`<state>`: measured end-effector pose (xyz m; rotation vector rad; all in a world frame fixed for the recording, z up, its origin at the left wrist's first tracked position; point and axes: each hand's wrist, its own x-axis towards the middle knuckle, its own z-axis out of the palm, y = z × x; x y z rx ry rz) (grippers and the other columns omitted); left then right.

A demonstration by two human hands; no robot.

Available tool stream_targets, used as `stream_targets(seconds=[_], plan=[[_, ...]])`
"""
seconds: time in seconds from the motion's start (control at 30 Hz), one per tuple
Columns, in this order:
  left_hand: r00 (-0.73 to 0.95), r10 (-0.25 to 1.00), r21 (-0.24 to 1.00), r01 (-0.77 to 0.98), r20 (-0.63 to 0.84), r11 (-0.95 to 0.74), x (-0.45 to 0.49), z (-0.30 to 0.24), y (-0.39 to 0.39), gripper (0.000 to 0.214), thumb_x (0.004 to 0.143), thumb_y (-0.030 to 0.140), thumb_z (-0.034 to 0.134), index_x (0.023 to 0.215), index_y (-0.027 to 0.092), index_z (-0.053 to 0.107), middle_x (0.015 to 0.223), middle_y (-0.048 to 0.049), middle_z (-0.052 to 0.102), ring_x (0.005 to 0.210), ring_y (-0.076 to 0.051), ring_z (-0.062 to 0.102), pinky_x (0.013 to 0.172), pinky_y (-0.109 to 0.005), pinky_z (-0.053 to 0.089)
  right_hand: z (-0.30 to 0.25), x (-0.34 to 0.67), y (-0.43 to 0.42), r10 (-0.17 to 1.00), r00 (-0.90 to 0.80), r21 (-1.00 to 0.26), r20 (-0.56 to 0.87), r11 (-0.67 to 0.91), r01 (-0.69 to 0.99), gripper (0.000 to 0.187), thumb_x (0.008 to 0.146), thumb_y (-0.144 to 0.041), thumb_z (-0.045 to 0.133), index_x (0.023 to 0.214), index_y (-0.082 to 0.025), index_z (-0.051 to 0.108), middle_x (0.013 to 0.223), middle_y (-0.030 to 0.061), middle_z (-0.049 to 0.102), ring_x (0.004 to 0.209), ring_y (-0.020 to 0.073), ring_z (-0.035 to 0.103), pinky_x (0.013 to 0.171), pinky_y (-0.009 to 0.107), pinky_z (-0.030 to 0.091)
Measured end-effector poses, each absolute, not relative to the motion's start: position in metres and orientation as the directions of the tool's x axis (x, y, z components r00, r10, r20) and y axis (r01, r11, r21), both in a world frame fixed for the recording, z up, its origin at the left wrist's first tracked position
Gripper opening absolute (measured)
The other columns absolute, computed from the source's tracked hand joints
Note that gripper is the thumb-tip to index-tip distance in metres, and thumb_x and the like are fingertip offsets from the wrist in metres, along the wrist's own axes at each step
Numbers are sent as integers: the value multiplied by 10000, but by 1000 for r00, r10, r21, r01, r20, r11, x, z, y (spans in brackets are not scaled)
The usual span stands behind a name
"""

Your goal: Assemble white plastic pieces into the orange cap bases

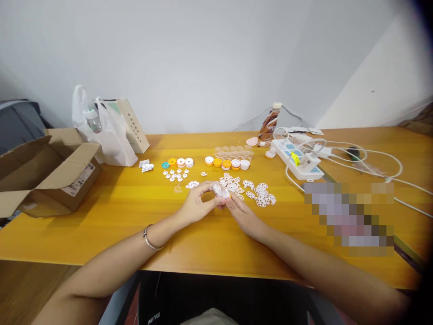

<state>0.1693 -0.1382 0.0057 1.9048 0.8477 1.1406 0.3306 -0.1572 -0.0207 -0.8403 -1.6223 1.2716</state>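
Between both hands, above the middle of the table, is a small clear plastic capsule (pixel 219 190) with white parts inside and a bit of orange at its right side. My left hand (pixel 199 201) is closed around its left side, thumb in front. From the right, the fingers of my right hand (pixel 241 213) pinch its lower end. Just beyond lie flat white openwork pieces (pixel 261 195) in a loose heap. Small white knobs (pixel 176 175) and white round bits (pixel 192 184) are spread to the left. Behind them stand rows of white, orange and teal round caps (pixel 217 162).
Clear domes (pixel 233 152) lie behind the caps. On the right are a power strip (pixel 297 159) with tangled white cables and a brown drink bottle (pixel 269 122). An open cardboard box (pixel 50 174), a white plastic bag (pixel 115 144) and an upright box (pixel 135 126) stand left.
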Motion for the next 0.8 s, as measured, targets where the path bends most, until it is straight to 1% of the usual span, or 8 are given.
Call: stream_targets(seconds=[0.17, 0.3, 0.37, 0.43, 0.5, 0.6, 0.67, 0.8], plan=[[372, 790, 751, 283, 488, -597, 164, 2, -134, 241, 760, 325, 630, 923, 149, 613, 997, -82, 621, 956, -195, 562, 876, -325, 425, -13, 333, -151, 888, -395, -965, 235, 260, 11, 318, 847, -510, 430, 849, -228, 578, 845, 21, 579, 866, 190, 522, 846, 343, 408], [432, 697, 507, 482, 572, -715, 158, 0, -133, 298, 772, 360, 617, 1000, 172, 582, 1038, -97, 603, 1002, -231, 538, 891, -381, 397, -13, 333, -146, 883, -392, -960, 260, 281, -3, 260, 782, -414, 567, 959, -223, 560, 929, 28, 594, 883, 185, 546, 837, 338, 424], [501, 658, 373, 557, 562, -742, 158, -2, -135, 283, 796, 360, 584, 1010, 175, 569, 1031, -98, 599, 1006, -245, 531, 920, -427, 361, -14, 334, -147, 887, -368, -944, 278, 324, 68, 292, 733, -363, 631, 975, -223, 547, 925, 30, 591, 857, 184, 548, 808, 336, 433], [550, 652, 330, 575, 521, -749, 161, -4, -137, 304, 815, 356, 554, 1055, 170, 533, 1051, -107, 579, 1020, -250, 520, 930, -445, 355, -14, 334, -147, 889, -346, -913, 301, 373, 164, 275, 725, -336, 644, 956, -223, 548, 896, 25, 590, 817, 178, 547, 779, 332, 436], [566, 656, 370, 545, 500, -752, 164, -6, -140, 458, 798, 392, 571, 1173, 162, 444, 1147, -137, 519, 1097, -265, 474, 948, -445, 362, -13, 337, -145, 890, -316, -887, 328, 405, 220, 220, 759, -338, 605, 933, -218, 543, 844, 17, 586, 754, 165, 544, 725, 316, 440], [603, 627, 443, 447, 493, -777, 167, -7, -146, 714, 760, 448, 605, 1324, 172, 264, 1312, -174, 380, 1233, -283, 359, 1016, -453, 325, -12, 347, -133, 904, -200, -890, 377, 413, 192, 217, 803, -363, 544, 951, -212, 492, 811, 10, 589, 720, 151, 558, 664, 289, 441], [710, 543, 445, 349, 449, -824, 168, -5, -151, 668, 787, 435, 580, 1333, 196, 278, 1352, -159, 356, 1266, -270, 333, 1050, -441, 298, -12, 359, -120, 913, -88, -891, 399, 409, 198, 257, 789, -391, 562, 939, -211, 456, 807, 5, 609, 712, 144, 570, 667, 282, 444], [910, 281, 429, 131, 306, -894, 169, -2, -163, 612, 806, 436, 557, 1326, 180, 358, 1420, -140, 304, 1310, -242, 298, 1093, -362, 262, -14, 392, -89, 916, 110, -878, 386, 328, 348, 308, 759, -473, 559, 873, -196, 491, 827, 23, 647, 727, 147, 589, 676, 278, 458]])
